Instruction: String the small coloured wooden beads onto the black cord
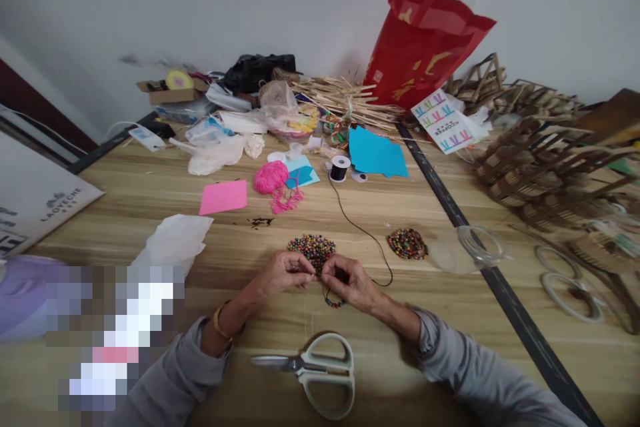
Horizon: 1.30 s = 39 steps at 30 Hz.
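Observation:
My left hand [287, 271] is closed in a pinch, its fingertips by a heap of small multicoloured beads [311, 245]. Whatever those fingertips hold is too small to make out. Fingertip to fingertip with it, my right hand [353, 283] pinches a thin black cord [361, 227], mostly hidden by the fingers. Below the right hand hangs a short row of strung beads [335, 304]. The cord runs back to a spool [341, 169] of black cord. Scissors with pale handles [330, 373] lie nearest me, their blades pointing left.
A coil of strung beads [407, 244] lies to the right. Pink yarn [271, 177], pink paper [223, 197] and blue paper [377, 152] lie farther back. Clear tubing rings [480, 247] and brown woven-looking pieces [530, 173] crowd the right. A red bag [425, 47] stands behind.

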Tool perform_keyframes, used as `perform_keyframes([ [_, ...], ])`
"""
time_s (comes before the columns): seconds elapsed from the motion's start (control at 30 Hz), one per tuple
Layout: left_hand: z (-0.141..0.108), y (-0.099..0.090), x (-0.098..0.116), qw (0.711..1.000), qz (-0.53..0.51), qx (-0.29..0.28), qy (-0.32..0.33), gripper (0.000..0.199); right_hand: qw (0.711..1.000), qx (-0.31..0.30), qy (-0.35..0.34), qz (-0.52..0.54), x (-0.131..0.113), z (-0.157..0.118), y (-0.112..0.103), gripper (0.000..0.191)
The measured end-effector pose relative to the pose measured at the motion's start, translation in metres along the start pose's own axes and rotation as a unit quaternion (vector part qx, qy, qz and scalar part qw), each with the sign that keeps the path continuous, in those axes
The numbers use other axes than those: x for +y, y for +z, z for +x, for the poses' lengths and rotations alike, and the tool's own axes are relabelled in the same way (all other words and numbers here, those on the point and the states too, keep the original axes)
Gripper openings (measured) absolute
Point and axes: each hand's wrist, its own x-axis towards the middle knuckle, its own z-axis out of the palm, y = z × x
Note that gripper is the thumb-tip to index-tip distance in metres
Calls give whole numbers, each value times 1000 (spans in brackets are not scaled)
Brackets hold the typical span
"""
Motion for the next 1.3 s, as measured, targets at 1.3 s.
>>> perform_keyframes([
  [1.3, -1, 3, 3, 999, 38, -4, 25, 24, 999, -6, -13, -39, 0, 1, 0, 17],
])
